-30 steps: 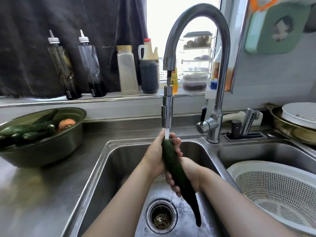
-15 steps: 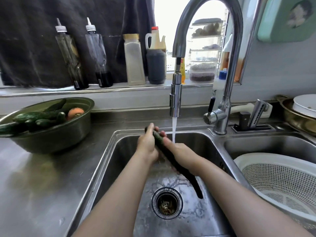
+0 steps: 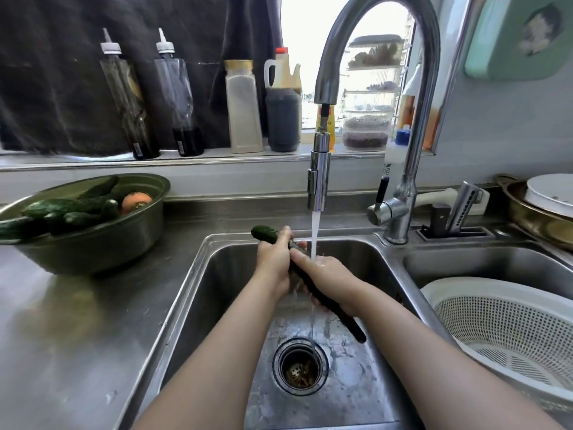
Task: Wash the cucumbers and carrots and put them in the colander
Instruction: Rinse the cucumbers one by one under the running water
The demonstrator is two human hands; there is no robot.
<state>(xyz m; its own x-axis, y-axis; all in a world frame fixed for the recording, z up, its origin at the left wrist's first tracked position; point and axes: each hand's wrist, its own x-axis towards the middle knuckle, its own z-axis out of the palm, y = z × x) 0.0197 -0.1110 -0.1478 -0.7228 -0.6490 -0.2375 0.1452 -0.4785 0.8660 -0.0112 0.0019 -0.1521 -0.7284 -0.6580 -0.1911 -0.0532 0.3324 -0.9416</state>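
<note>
On the wet stainless-steel desk (image 3: 77,321), the left basin of the steel double sink (image 3: 198,274) is where the work goes on; the white perforated plastic colander (image 3: 483,282) waits in the right basin, holding nothing that can be seen. The dark green metal bowl (image 3: 102,243) on the desk holds more green cucumbers (image 3: 62,209) and an orange carrot (image 3: 136,201), so most of the task seems undone. Water runs from the tall chrome gooseneck tap (image 3: 319,181) onto the back of the right hand (image 3: 328,273), not the vegetable; it may splash over the rim onto the desk. The long dark green cucumber (image 3: 265,234) slants across the basin. The left hand (image 3: 274,262) is curled round it near its upper end, and the right hand is wrapped round its middle. Wet skin makes it slippery: a loose grip could drop it toward the open round drain (image 3: 300,366), dirtying it again. The labels on the windowsill bottles are too small to read; a white bottle (image 3: 391,162) behind the tap shows only a fragment of lettering.
</note>
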